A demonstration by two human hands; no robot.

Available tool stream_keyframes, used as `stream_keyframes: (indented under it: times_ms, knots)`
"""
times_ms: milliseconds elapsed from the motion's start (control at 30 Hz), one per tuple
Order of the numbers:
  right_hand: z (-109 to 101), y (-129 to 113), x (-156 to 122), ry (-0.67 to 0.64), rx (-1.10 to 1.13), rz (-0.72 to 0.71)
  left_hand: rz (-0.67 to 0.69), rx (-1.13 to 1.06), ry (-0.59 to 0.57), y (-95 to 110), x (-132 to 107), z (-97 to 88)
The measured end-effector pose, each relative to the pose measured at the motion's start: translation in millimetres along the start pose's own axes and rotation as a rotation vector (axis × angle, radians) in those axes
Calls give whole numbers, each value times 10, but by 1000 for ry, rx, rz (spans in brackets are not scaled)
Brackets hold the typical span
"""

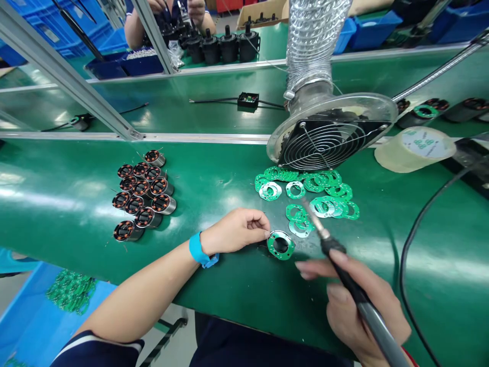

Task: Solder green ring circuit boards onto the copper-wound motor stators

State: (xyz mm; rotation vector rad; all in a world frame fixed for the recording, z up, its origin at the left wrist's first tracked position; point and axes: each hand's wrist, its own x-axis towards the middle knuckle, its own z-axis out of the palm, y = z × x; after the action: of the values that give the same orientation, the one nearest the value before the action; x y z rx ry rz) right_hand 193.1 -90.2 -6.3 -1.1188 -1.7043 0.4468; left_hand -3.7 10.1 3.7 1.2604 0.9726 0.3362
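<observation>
My left hand [237, 230] pinches the edge of a motor stator topped with a green ring board [281, 244], steadying it on the green bench. My right hand [359, 306] grips a soldering iron [344, 270]; its tip points up and left over a heap of green ring boards [313, 191], a little above the held part. A blue band is on my left wrist.
A cluster of several copper-wound stators [143, 196] lies at left. A fume extractor fan [328, 140] on a foil duct stands behind the boards. A tape roll [414, 149] and a black cable [420, 219] are at right. Another person works at the far bench [168, 15].
</observation>
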Motion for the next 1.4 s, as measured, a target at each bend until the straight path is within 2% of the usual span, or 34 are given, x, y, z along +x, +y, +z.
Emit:
stream_keyframes:
  times_ms: [67, 200, 300, 433, 500, 700, 800, 867, 933, 1000, 1100, 1133, 1300, 1400]
  knots:
    - [68, 28, 30, -38, -72, 35, 21, 27, -9, 6, -1, -4]
    - [162, 74, 116, -269, -168, 22, 82, 115, -23, 19, -11, -26]
    - [172, 114, 131, -337, -178, 31, 136, 210, -38, 29, -43, -54]
    - [159, 159, 126, -307, -253, 10, 160, 386, -64, 39, -102, -58]
    - [168, 165, 131, -277, -308, -14, 221, 540, -68, 38, -117, -33]
    - [252, 141, 159, -160, -495, -90, 497, 991, 129, -8, -115, 84]
    - [278, 134, 162, -147, -547, -112, 592, 1120, 204, -1, -141, 98]
    - [288, 138, 158, -143, -548, -109, 630, 1042, 294, 38, -170, 64]
    - [294, 148, 152, -144, -541, -101, 610, 849, 367, 89, -189, -1]
    - [297, 161, 149, -145, -539, -100, 517, 657, 315, 120, -179, -64]
    - [284, 166, 157, -144, -524, -114, 354, 467, 101, 93, -112, -81]
    - [275, 160, 162, -147, -511, -126, 316, 418, 69, 70, -85, -61]
    - [221, 92, 167, -200, -389, -256, 207, 243, 109, 1, -17, 92]
    - [210, 66, 160, -212, -401, -290, 180, 203, 119, 22, -22, 123]
